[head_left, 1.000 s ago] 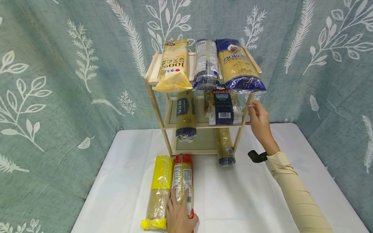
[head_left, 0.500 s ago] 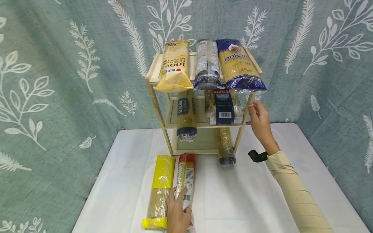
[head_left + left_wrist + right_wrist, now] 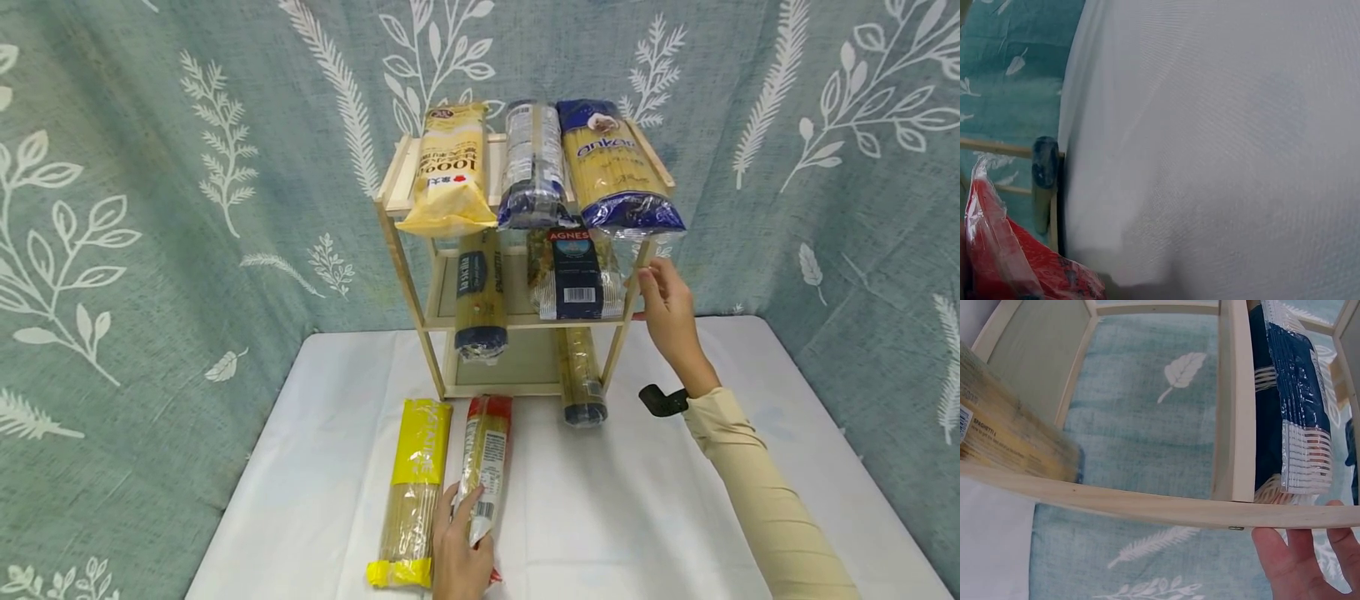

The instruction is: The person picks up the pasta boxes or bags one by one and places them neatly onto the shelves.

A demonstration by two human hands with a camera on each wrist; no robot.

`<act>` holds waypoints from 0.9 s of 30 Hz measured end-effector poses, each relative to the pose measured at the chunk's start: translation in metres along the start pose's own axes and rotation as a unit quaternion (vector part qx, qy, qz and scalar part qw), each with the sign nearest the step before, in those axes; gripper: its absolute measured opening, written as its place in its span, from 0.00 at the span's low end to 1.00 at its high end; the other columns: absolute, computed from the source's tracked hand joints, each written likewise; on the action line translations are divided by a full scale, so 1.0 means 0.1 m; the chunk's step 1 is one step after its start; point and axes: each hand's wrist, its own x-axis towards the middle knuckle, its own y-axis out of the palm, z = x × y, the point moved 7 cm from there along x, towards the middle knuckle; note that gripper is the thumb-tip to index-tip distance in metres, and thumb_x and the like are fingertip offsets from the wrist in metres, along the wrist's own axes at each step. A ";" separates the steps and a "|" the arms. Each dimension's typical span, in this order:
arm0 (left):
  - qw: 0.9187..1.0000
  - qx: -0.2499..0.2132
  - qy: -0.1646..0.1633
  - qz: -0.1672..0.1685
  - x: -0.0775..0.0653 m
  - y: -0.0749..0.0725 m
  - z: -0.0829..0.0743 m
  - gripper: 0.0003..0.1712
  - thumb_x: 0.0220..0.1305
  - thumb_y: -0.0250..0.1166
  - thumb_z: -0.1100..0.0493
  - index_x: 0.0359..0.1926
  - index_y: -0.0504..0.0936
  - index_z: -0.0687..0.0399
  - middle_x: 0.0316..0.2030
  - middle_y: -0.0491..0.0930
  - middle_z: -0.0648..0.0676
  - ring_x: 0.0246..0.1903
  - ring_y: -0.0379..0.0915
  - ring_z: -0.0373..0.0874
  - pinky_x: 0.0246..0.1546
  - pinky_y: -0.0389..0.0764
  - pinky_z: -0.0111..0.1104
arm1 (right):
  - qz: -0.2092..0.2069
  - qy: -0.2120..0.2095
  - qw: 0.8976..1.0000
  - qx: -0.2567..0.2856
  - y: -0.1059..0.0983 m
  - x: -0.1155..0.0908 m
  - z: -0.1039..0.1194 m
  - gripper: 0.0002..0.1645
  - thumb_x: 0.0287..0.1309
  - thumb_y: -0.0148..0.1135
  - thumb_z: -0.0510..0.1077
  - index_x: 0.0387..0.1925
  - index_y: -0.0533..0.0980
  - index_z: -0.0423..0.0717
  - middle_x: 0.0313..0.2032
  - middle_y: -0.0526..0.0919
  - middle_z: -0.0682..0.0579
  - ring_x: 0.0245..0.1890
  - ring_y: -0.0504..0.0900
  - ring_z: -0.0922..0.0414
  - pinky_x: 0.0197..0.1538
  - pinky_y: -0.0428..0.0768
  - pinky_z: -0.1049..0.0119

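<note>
My left hand point(image 3: 462, 554) grips the lower part of a clear pasta packet with red ends point(image 3: 487, 467) in the head view. The packet points toward the rack, its far end near the rack's front foot. In the left wrist view only a red wrapper end point(image 3: 1035, 262) shows. A yellow-ended spaghetti packet point(image 3: 412, 492) lies to its left on the white cloth. My right hand point(image 3: 667, 312) holds the right front post of the wooden rack point(image 3: 408, 287); in the right wrist view its fingers point(image 3: 1300, 556) meet the post's edge.
Three pasta packs, including a yellow one point(image 3: 450, 167) and a blue-ended one point(image 3: 618, 167), lie on the top shelf. A spaghetti pack point(image 3: 480, 292) and a dark-labelled pack point(image 3: 576, 275) sit on the middle shelf. Another spaghetti pack point(image 3: 581, 375) sticks out below.
My left hand has taken hold of the red-ended packet and shifted it right, away from the yellow-ended one, turning it slightly. The right hand stays at the rack post.
</note>
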 end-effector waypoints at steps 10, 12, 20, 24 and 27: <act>0.998 -0.019 -0.035 0.043 0.15 0.02 -0.04 0.40 0.34 0.69 0.80 0.53 0.80 0.51 0.58 0.68 0.58 0.50 0.69 0.50 0.43 0.77 0.44 | 0.004 0.004 1.000 0.002 -0.01 -0.01 0.15 0.22 0.73 0.41 0.48 0.55 0.67 0.35 0.44 0.77 0.33 0.45 0.76 0.39 0.29 0.82 0.58; 0.997 -0.021 -0.045 0.051 0.18 0.03 -0.04 0.39 0.36 0.68 0.80 0.54 0.80 0.51 0.58 0.67 0.58 0.49 0.69 0.49 0.42 0.77 0.43 | 0.007 0.005 1.000 0.003 -0.01 -0.03 0.25 0.21 0.73 0.41 0.46 0.55 0.67 0.33 0.43 0.77 0.31 0.45 0.76 0.37 0.29 0.82 0.63; 0.998 -0.039 -0.028 0.044 0.33 0.05 -0.11 0.37 0.35 0.65 0.80 0.52 0.81 0.54 0.59 0.68 0.61 0.45 0.70 0.49 0.37 0.77 0.39 | 0.008 0.002 1.000 0.011 -0.01 -0.02 0.23 0.19 0.73 0.41 0.43 0.55 0.67 0.33 0.43 0.77 0.30 0.43 0.76 0.40 0.27 0.79 0.75; 0.998 -0.052 -0.014 0.036 0.39 0.08 -0.15 0.37 0.34 0.65 0.80 0.52 0.81 0.56 0.58 0.68 0.62 0.47 0.70 0.50 0.38 0.77 0.41 | 0.006 0.002 1.000 0.008 0.00 0.01 0.03 0.20 0.73 0.42 0.46 0.56 0.68 0.37 0.43 0.78 0.34 0.43 0.77 0.43 0.26 0.79 0.75; 0.998 -0.061 -0.001 0.031 0.44 0.12 -0.18 0.37 0.33 0.64 0.81 0.51 0.81 0.57 0.57 0.68 0.63 0.48 0.69 0.52 0.39 0.76 0.41 | 0.004 0.000 1.000 -0.002 0.00 0.02 -0.02 0.20 0.73 0.42 0.49 0.56 0.68 0.40 0.43 0.78 0.37 0.44 0.78 0.44 0.27 0.80 0.74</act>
